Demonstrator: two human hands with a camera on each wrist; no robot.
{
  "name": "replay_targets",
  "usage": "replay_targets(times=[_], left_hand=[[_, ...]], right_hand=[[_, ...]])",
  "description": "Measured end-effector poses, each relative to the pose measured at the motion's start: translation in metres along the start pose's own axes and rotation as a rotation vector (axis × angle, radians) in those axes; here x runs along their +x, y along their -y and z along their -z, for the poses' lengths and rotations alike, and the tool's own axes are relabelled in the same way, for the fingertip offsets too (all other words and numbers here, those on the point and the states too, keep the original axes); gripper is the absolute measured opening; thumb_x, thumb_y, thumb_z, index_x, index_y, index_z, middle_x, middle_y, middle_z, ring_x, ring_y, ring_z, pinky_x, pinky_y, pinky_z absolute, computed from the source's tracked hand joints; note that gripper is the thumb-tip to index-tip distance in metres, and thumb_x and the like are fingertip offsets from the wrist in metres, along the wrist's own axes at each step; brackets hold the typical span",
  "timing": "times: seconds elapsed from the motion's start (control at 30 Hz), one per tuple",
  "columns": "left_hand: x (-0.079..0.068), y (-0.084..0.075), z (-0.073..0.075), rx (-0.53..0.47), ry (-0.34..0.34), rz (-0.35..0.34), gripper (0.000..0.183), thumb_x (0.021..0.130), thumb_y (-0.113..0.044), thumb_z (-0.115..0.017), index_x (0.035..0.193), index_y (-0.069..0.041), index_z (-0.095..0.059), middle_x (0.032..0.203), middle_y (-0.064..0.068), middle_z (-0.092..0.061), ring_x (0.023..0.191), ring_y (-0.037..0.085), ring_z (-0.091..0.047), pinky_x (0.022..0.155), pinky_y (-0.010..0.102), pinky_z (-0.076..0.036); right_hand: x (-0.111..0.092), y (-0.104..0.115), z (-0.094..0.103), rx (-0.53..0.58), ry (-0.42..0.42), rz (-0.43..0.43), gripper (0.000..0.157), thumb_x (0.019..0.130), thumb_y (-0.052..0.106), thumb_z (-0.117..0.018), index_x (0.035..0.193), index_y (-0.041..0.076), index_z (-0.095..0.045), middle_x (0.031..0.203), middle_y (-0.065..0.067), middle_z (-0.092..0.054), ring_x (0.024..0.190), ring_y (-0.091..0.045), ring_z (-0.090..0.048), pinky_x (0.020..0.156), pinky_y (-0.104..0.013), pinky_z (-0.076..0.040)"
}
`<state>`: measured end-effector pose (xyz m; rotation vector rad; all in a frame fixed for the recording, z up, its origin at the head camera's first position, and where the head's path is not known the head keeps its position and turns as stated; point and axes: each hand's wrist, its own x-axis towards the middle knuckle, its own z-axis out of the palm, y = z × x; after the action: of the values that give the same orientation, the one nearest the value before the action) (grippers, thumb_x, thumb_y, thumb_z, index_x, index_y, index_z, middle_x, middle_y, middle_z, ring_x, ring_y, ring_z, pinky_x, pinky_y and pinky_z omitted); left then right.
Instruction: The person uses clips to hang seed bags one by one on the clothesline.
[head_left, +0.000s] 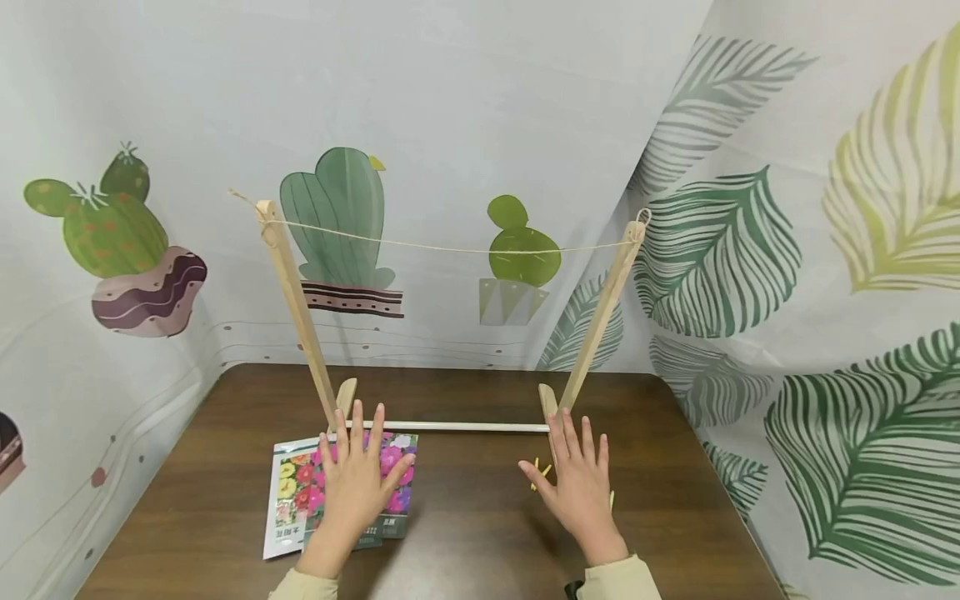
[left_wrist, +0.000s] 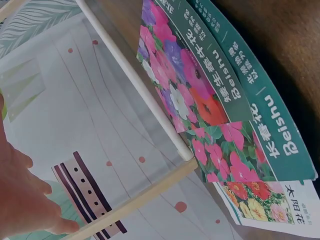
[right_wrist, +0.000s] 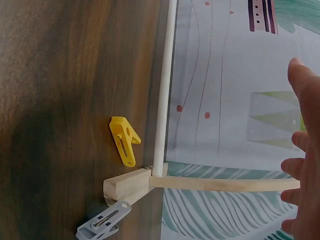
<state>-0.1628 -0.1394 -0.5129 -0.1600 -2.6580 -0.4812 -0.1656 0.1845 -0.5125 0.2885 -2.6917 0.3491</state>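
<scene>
My left hand (head_left: 354,493), fingers spread and straight, hovers over three flower seed packets (head_left: 287,508) with green bands and bright blossom photos. In the left wrist view the packets overlap: a pink-and-purple petunia packet (left_wrist: 172,65), another green-banded packet (left_wrist: 227,152) and a white-edged one (left_wrist: 260,202). My right hand (head_left: 583,493) is likewise spread, above the table by the right foot of a wooden frame. Below it lie a yellow clothespin (right_wrist: 123,142) and a grey clothespin (right_wrist: 104,219). Both hands hold nothing.
The frame has a left post (head_left: 298,317) and a right post (head_left: 606,312), joined low by a white rod (head_left: 465,427). Twine (head_left: 450,247) runs between the post tops. Brown tabletop (head_left: 465,517) lies beneath; a printed cloth (head_left: 465,100) hangs behind.
</scene>
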Motion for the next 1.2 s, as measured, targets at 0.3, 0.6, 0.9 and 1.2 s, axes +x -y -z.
replay_targets(times=[0.3, 0.6, 0.9, 1.2], left_hand=[[-0.003, 0.004, 0.000, -0.013, -0.039, -0.008, 0.093, 0.084, -0.051, -0.066, 0.154, -0.012, -0.018, 0.159, 0.018, -0.003, 0.143, 0.046, -0.001, 0.109, 0.064, 0.002], [-0.006, 0.004, 0.004, -0.029, -0.020, 0.007, 0.092, 0.086, -0.050, -0.065, 0.153, -0.008, -0.019, 0.159, 0.020, -0.007, 0.145, 0.038, 0.007, 0.111, 0.061, 0.004], [-0.005, 0.004, 0.010, -0.058, -0.034, 0.028, 0.094, 0.087, -0.048, -0.065, 0.152, -0.002, -0.016, 0.157, 0.022, -0.014, 0.145, 0.037, 0.002, 0.112, 0.058, 0.000], [-0.007, 0.009, 0.014, -0.058, -0.089, 0.026, 0.097, 0.080, -0.043, -0.074, 0.149, 0.004, -0.024, 0.152, 0.026, -0.025, 0.141, 0.045, -0.017, 0.109, 0.062, -0.012]], right_hand=[[-0.001, -0.005, 0.003, 0.022, -0.060, 0.007, 0.083, 0.085, 0.062, -0.058, 0.150, 0.015, -0.035, 0.154, -0.010, -0.032, 0.140, -0.040, -0.025, 0.108, -0.063, -0.014], [-0.003, -0.009, 0.003, 0.042, -0.090, 0.025, 0.077, 0.088, 0.056, -0.058, 0.149, 0.013, -0.036, 0.151, -0.012, -0.037, 0.138, -0.040, -0.028, 0.107, -0.063, -0.016], [-0.004, -0.012, 0.004, 0.060, -0.120, 0.024, 0.074, 0.089, 0.053, -0.059, 0.147, 0.011, -0.039, 0.147, -0.014, -0.042, 0.135, -0.041, -0.032, 0.105, -0.064, -0.019], [-0.006, -0.018, 0.003, 0.065, -0.129, 0.023, 0.071, 0.090, 0.050, -0.057, 0.145, 0.007, -0.041, 0.146, -0.015, -0.043, 0.134, -0.039, -0.034, 0.106, -0.062, -0.019]])
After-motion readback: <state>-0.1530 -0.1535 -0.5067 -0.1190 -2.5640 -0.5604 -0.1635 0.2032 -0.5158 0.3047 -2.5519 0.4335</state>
